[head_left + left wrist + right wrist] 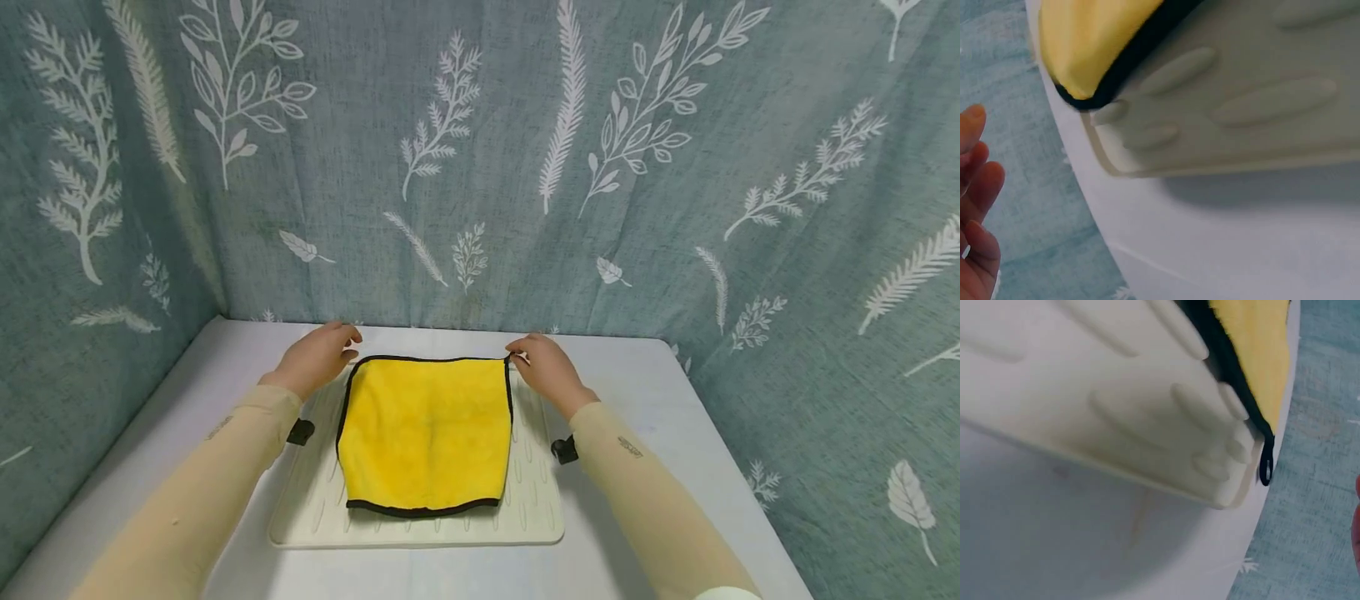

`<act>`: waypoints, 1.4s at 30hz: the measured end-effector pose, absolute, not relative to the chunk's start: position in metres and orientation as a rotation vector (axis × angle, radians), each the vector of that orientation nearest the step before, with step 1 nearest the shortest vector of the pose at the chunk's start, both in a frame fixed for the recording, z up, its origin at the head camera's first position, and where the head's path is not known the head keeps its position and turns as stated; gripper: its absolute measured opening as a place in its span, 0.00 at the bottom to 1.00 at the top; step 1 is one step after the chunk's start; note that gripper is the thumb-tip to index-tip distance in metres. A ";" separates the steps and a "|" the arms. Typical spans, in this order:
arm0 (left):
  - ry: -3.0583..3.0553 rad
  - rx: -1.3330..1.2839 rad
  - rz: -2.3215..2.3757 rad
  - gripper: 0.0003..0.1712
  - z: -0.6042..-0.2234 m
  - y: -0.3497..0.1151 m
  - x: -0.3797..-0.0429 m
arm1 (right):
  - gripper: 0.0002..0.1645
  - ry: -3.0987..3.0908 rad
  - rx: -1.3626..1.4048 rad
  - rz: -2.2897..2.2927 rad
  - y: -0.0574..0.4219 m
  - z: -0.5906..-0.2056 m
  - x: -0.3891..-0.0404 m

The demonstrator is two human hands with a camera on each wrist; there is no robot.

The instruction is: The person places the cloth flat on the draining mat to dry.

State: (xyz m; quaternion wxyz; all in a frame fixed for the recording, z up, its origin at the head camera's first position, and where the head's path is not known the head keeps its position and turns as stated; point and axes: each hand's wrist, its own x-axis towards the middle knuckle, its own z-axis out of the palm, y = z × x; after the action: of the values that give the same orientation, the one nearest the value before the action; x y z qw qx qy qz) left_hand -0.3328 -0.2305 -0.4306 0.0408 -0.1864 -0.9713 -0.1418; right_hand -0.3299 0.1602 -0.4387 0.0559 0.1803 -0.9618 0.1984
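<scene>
A yellow cloth (427, 433) with black edging lies spread over a cream ridged tray (536, 500). Beside its far left corner is my left hand (318, 358), fingers loosely bent. The left wrist view shows those fingers (982, 187) apart from the cloth's corner (1085, 81), with nothing in them. My right hand (551, 371) is by the far right corner, its fingertips overlapping that corner in the head view. In the right wrist view, a small black hanging loop (1269, 447) sticks out free, and only a sliver of the right hand (1357, 531) shows, away from it.
The tray rests on a white table (622, 392). Grey-green curtains (480, 167) with white leaf prints stand behind and at both sides. Dark wrist devices (564, 450) show under both forearms.
</scene>
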 end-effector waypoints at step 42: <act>-2.951 -0.559 -0.875 0.20 -0.469 -0.255 -0.172 | 0.20 -2.940 0.706 0.886 0.170 -0.479 -0.176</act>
State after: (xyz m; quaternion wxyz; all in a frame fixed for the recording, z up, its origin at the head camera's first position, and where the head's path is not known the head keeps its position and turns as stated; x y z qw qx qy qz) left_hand -0.1716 -0.2548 -0.4692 0.0065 -0.1787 -0.9433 -0.2796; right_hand -0.1762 0.1705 -0.4793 -0.0048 0.2241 -0.9331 0.2813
